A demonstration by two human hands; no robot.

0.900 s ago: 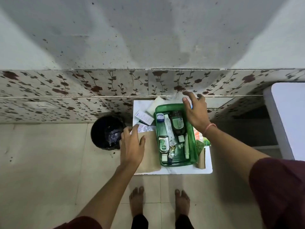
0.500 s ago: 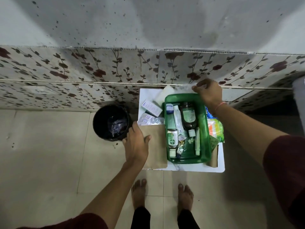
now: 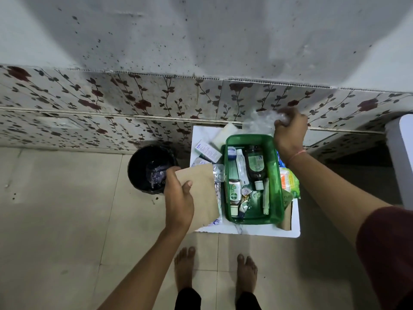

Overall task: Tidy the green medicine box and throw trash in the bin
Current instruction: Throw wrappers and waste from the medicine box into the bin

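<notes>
The green medicine box sits on a small white table and holds a dark bottle, a Dettol bottle, tubes and foil strips. My left hand grips a brown paper envelope at the table's left edge, lifted and tilted. Just beyond the box's far right corner, my right hand is closed on a crumpled clear plastic wrapper. The black bin stands on the floor left of the table, trash inside.
A white medicine carton, a white pad and blister strips lie left of the box. Green and orange packets lie to its right. A flowered wall panel runs behind. A white surface is at far right. My bare feet stand below.
My left hand went from resting flat on the envelope to gripping and lifting it. My right hand closed on the plastic wrapper behind the box and raised it.
</notes>
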